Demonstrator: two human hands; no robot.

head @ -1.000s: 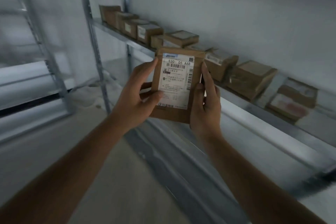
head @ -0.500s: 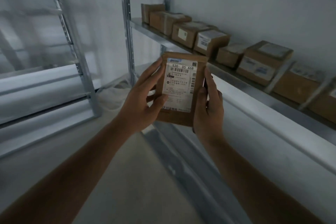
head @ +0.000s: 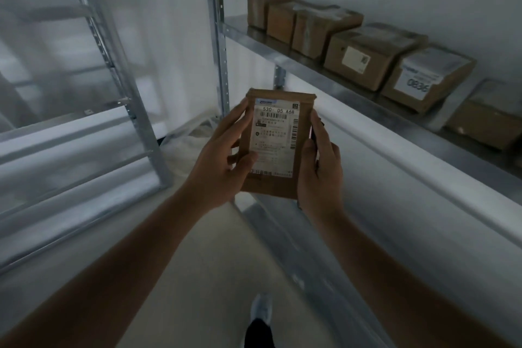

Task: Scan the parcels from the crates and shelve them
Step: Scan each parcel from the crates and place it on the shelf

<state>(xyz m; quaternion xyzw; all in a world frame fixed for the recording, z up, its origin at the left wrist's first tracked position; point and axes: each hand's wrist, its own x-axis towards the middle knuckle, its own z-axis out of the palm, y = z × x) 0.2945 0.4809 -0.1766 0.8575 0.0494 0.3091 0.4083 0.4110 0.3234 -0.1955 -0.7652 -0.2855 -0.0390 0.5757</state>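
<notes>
both hands, left hand (head: 223, 161) and right hand (head: 320, 167), still grip the kraft mailer (head: 275, 147); the shelf (head: 324, 76) has come closer, so shelving seems next.

We cannot read the fine print on the shipping label (head: 275, 140) below its top code. Our right hand (head: 319, 167) hides the flat parcel's (head: 271, 186) right edge. The rightmost box (head: 490, 121) is cut off, the left rack (head: 84, 99) blurred.

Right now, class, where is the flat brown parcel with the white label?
In the head view it is centre frame, the flat brown parcel held upright between the left hand and right hand, below the shelf of boxes.
</notes>
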